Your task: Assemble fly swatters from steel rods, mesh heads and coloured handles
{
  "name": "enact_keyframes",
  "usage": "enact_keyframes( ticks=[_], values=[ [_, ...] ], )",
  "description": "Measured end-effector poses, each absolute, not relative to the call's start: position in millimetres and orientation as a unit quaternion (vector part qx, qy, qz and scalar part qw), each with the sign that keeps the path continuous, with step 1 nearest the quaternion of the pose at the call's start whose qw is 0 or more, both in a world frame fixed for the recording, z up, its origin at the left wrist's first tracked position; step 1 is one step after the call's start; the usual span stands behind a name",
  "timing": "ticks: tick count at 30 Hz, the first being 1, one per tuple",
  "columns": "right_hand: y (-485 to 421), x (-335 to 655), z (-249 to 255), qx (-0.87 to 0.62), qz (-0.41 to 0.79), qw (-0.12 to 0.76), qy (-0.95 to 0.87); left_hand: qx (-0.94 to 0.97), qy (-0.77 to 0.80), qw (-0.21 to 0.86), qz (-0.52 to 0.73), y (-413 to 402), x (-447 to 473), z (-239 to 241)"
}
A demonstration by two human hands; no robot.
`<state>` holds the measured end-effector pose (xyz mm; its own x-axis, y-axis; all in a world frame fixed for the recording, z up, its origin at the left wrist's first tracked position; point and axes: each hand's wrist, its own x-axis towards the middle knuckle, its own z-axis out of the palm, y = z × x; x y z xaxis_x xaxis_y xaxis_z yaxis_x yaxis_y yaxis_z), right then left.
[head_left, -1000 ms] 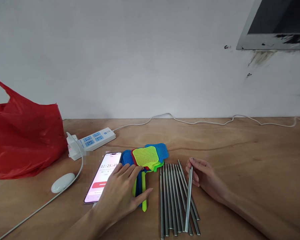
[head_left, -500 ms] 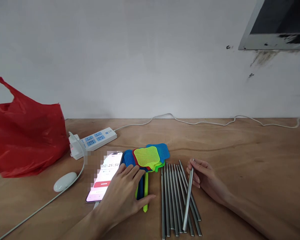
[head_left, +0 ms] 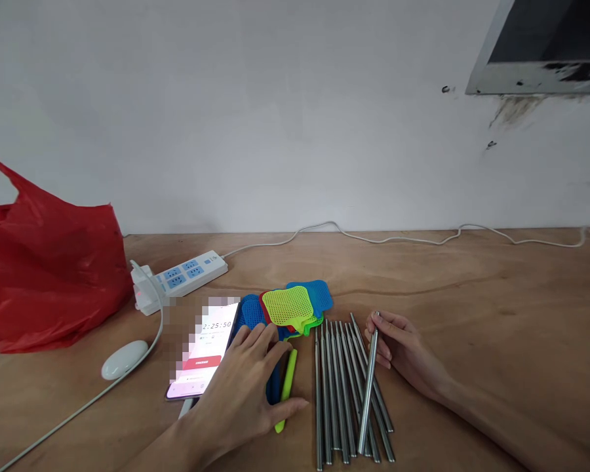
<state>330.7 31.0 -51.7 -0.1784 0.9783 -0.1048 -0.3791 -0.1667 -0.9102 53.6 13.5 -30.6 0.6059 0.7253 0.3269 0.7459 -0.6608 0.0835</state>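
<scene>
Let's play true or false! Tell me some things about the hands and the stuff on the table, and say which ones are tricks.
1. The right hand holds one metal rod slanted across the row of rods. True.
2. The left hand rests on the red bag. False: it lies on the fly swatter handles, beside the phone.
3. The top swatter head is yellow-green. True.
4. The phone screen is dark. False: it is lit.

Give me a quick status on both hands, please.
Left hand flat on the fly swatter handles. Right hand pinching one metal rod, tilted across the rod row. Phone beside left hand.
</scene>
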Motion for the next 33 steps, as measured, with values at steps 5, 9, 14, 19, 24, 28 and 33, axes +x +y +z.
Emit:
enact_keyframes(
  ticks=[5,9,14,19,24,28,33],
  values=[
    [31.4,330.9,-52.4,-0.379,0.665,0.512,-0.390,-0.905,-0.401,-0.002,-0.141,11.1,53.6,-30.1],
    [31.0,330.8,-52.2,-0.378,0.665,0.513,-0.390,-0.913,-0.388,-0.013,-0.124,9.6,54.5,-31.5],
    [30.7,330.3,-51.0,-0.386,0.663,0.510,-0.390,-0.912,-0.387,-0.015,-0.135,6.7,56.8,-34.2],
    [32.1,331.1,-51.2,-0.380,0.670,0.516,-0.375,-0.909,-0.388,-0.028,-0.151,4.3,59.2,-36.8],
    [34.9,334.9,-52.9,-0.358,0.695,0.535,-0.320,-0.902,-0.386,-0.059,-0.186,0.3,62.9,-34.2],
    [36.9,337.1,-53.3,-0.366,0.693,0.559,-0.270,-0.891,-0.376,-0.115,-0.228,-2.4,64.2,-28.3],
    [36.7,335.8,-51.7,-0.371,0.692,0.569,-0.246,-0.878,-0.366,-0.155,-0.266,-1.0,60.4,-25.9]
  ],
)
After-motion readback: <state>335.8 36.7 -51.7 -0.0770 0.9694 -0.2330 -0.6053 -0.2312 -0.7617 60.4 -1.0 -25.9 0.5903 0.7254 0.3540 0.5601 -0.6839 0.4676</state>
